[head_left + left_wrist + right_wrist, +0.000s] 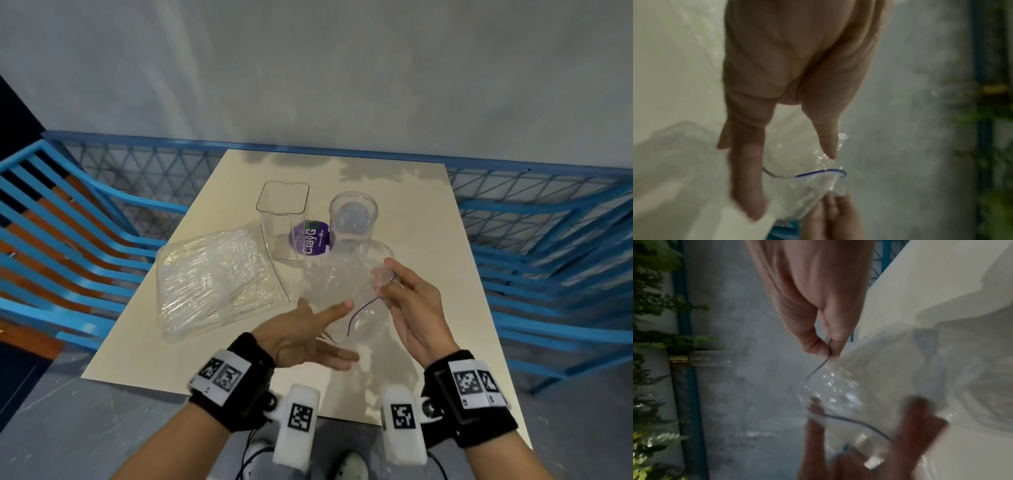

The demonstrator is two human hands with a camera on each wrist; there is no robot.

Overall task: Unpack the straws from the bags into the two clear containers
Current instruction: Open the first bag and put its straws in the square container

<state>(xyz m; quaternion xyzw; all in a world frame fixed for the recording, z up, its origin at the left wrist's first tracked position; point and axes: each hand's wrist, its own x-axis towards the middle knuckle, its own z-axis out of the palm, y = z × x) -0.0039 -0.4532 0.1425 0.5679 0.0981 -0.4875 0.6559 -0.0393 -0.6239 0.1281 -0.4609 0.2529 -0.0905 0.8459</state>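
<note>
Pinching the clear bag's [342, 291] rim, the right hand [416, 308] lifts it; left hand [308, 334] spread, fingers straight beside it.

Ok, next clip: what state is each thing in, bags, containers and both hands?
Square clear container: upright, open-topped, no straws visible inside.
Round clear container: upright, open-topped, no straws visible inside.
Clear bag of straws: lying flat on the table, full.
Clear zip bag with blue seal line: held up, mouth open.
Left hand: fingers straight at the bag mouth.
Right hand: pinches the bag's rim.
</note>
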